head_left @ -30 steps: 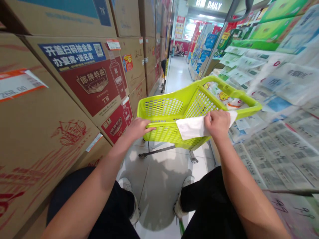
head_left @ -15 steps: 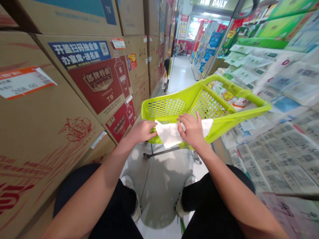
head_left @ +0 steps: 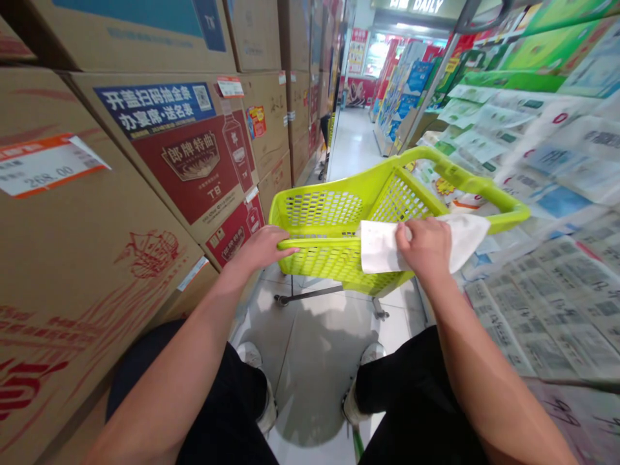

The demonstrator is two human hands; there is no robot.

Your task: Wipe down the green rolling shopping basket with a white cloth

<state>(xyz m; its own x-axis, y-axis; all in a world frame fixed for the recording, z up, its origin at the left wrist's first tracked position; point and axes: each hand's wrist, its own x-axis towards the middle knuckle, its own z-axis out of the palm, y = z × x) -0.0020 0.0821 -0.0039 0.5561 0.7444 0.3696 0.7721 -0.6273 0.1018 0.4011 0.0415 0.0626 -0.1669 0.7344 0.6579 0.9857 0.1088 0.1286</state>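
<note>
A lime-green plastic shopping cart basket (head_left: 329, 210) stands in the aisle just in front of my knees. My left hand (head_left: 261, 247) is closed over the near left corner of its rim. My right hand (head_left: 426, 248) presses a white cloth (head_left: 380, 250) flat against the near right stretch of the rim, fingers curled over the cloth. The cloth hangs over the rim on both sides of that hand. Inside the basket I see only mesh walls.
Stacked cardboard cartons (head_left: 179, 148) with red labels and a price tag (head_left: 43, 165) wall the left side. Packs of goods (head_left: 547, 187) fill shelves on the right. A white tiled floor (head_left: 353, 139) runs ahead between them. My shoes (head_left: 261, 387) are below.
My right hand has slid the white cloth from the middle of the near rim to its right part. My left hand has stayed on the left corner.
</note>
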